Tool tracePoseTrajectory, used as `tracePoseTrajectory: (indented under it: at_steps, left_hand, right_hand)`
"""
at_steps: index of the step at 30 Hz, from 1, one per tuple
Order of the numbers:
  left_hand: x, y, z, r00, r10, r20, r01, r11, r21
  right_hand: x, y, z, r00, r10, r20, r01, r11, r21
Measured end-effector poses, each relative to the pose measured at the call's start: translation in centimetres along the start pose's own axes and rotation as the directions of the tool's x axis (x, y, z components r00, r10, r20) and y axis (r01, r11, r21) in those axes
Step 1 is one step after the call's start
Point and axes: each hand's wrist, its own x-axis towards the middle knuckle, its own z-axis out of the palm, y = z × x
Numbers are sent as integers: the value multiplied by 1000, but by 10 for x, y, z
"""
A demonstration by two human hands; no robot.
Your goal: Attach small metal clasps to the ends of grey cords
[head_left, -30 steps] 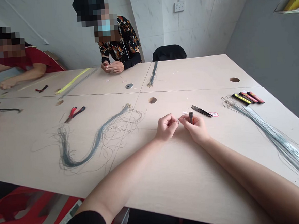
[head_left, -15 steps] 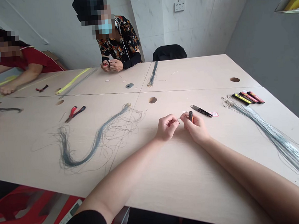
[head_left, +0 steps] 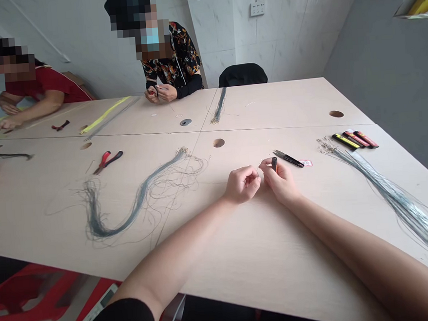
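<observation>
Over the table, my left hand (head_left: 242, 184) is closed in a pinch, its fingertips close to those of my right hand. A thin line, barely visible, runs between the two sets of fingertips. My right hand (head_left: 279, 179) is wrapped around an orange lighter (head_left: 275, 164) with a black top, which stands upright out of the grip. Just beyond that hand lie black thread snips (head_left: 289, 158) with pointed blades, beside a small red-edged label (head_left: 305, 163). A bundle of grey-blue fishing line (head_left: 138, 205) curves across the table to the left of my hands.
Another bundle of line (head_left: 392, 192) lies to the right, near several lighter-like sticks (head_left: 355, 140). Red-handled pliers (head_left: 107, 161) rest at left. Round holes (head_left: 218, 143) pierce the table (head_left: 242, 256). Across it, two people (head_left: 172, 60) work with their hands.
My left hand has turned slightly and shifted a little right, closer to my right hand. At the far left, the person in red has drawn one arm in.
</observation>
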Motion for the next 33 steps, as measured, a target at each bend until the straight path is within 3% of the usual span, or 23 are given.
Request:
tracePoseTrajectory:
  at_steps: [7, 13, 17, 20, 24, 28, 33]
  left_hand:
    - [-1, 0, -1, 987, 122, 101, -147, 942, 302]
    - [0, -1, -1, 983, 71, 172, -143, 880, 452]
    - [6, 2, -1, 988, 2, 153, -100, 763, 638]
    - [9, 4, -1, 987, -103, 125, -25, 664, 747]
    - [10, 3, -1, 969, -237, 64, 81, 555, 828]
    - [9, 2, -1, 951, -309, 26, 138, 498, 856]
    - [9, 1, -2, 942, -336, 3, 171, 488, 856]
  right_hand:
    - [2, 1, -1, 998, -13, -62, 11, 999, -33]
    - [2, 0, 0, 994, 9, -110, -8, 1000, 11]
    - [9, -9, -3, 975, 54, -216, -26, 991, 133]
    - [19, -23, -12, 934, 119, -338, -26, 964, 266]
    - [30, -48, -32, 885, 116, -451, 48, 941, 336]
    - [33, -95, -58, 834, 35, -551, 214, 900, 381]
    - [10, -172, -100, 692, -8, -722, 428, 810, 401]
